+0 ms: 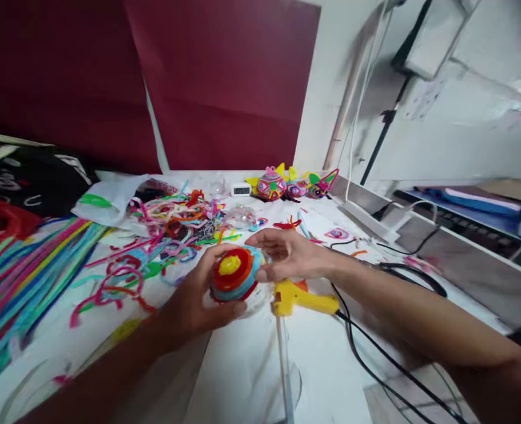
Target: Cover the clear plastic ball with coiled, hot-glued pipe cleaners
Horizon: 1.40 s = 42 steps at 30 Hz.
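A round ball (236,274) wound with fuzzy pipe cleaners is held up over the white table. Its rings run yellow, red, orange and light blue, and part of its right side looks uncovered. My left hand (189,306) grips it from the left, with the thumb below and the fingers around the far side. On the right side, my right hand (293,253) is curled with thumb and fingertips against the ball; whether something small is between them is hidden. Just below my right hand lies a yellow hot glue gun (307,299).
A tangle of loose pipe cleaners (181,218) spreads at the back left, with long straight bundles (35,271) nearer. Finished pipe-cleaner figures (272,184) stand beside a white digital clock (241,189). A black cord (384,347) trails right, beneath my right forearm.
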### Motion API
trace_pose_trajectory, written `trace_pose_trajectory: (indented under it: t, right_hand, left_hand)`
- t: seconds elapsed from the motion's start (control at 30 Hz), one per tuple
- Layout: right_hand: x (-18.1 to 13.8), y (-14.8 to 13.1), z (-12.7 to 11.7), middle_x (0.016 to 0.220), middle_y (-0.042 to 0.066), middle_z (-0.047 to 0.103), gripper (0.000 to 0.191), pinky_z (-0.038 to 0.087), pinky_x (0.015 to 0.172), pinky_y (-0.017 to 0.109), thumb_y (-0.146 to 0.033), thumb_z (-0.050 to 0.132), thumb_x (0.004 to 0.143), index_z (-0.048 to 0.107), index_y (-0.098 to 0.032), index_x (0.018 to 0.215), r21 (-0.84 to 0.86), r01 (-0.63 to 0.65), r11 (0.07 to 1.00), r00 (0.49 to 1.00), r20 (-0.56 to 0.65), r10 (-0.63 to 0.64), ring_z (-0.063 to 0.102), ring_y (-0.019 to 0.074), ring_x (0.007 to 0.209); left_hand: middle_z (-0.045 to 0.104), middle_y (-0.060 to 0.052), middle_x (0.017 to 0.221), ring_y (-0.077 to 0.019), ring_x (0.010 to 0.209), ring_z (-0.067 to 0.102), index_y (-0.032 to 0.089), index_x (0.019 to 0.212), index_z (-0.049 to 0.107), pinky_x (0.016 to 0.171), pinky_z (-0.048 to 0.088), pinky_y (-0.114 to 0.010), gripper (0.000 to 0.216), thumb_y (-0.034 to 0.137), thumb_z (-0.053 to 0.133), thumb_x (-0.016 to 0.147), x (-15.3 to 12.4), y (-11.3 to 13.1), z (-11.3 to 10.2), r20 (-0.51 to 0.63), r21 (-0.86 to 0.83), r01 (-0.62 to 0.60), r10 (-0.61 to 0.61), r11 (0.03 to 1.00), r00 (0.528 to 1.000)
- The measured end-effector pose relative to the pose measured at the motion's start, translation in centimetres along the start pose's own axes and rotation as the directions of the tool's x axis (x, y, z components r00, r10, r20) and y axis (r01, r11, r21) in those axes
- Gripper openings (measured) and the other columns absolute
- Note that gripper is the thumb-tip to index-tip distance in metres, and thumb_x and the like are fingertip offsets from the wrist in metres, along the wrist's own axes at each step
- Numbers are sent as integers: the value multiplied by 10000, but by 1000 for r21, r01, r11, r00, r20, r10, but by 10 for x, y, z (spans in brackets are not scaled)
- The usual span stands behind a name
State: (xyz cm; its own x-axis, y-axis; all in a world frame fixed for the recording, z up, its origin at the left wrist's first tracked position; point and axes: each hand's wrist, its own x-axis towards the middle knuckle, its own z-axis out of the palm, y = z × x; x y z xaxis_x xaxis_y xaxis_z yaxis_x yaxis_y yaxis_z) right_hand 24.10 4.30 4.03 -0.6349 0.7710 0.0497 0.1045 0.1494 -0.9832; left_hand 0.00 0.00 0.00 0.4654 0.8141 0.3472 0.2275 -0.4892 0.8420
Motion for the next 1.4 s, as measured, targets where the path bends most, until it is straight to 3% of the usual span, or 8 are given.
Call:
trace_pose_trajectory:
  t: [0.13,0.3,0.67,0.87,1.03,1.2,1.4]
  right_hand:
    - [-1,-5,3,835,-27,585,569,441,700,274,-291,892,605,584,-178,1070,3,3,1000,1000,2,-3,543,146,763]
    - [-5,-8,8,887,-7,610,579,460,757,293,-300,899,596,578,-183,1063,18,0,1000,999,-38,1,573,160,818]
    - [-8,-6,19,897,-10,639,608,482,779,308,-340,929,593,579,-194,1068,27,34,999,995,-97,-31,600,165,823]
    - [-7,1,23,985,18,661,623,508,830,333,-382,935,619,596,-194,1107,-115,83,990,975,-197,-105,630,189,899]
    - [-7,7,28,1059,32,693,624,532,863,357,-370,931,642,615,-218,1158,-236,129,963,955,-233,-185,660,212,963]
    - [-6,7,30,1041,29,696,623,538,871,367,-360,942,630,610,-209,1135,-160,94,983,968,-215,-128,670,215,954]
    - [-7,3,25,1020,28,693,622,535,853,360,-299,935,632,587,-210,1140,-37,46,998,986,-160,-51,667,207,934]
  left_hand:
    - [644,-50,1292,-293,1195,647,296,1343,510,977,527,-346,643,434,827,801,-1,8,2,-53,-68,43,-47,997,998]
    - [634,-43,1318,-271,1171,664,320,1356,489,895,561,-295,670,392,845,794,-2,8,-1,-22,-126,99,-103,987,994]
    - [656,-40,1249,-249,1101,687,296,1335,488,871,570,-284,649,377,837,794,-2,7,-3,-52,-101,34,-39,994,998]
    - [662,-30,1234,-242,1106,677,306,1357,463,893,567,-290,676,421,826,797,1,5,-6,-34,-114,80,-84,990,996]
    - [673,-21,1132,-235,995,687,289,1369,435,807,578,-285,789,459,864,728,4,3,-3,-53,-85,126,-131,988,990]
    - [673,-29,1123,-250,979,685,268,1342,459,788,575,-298,751,481,833,727,4,3,-1,-112,-5,154,-154,988,982]
    - [676,-23,1117,-259,982,698,264,1331,468,791,569,-305,738,474,820,718,4,5,-1,-97,21,169,-167,985,981]
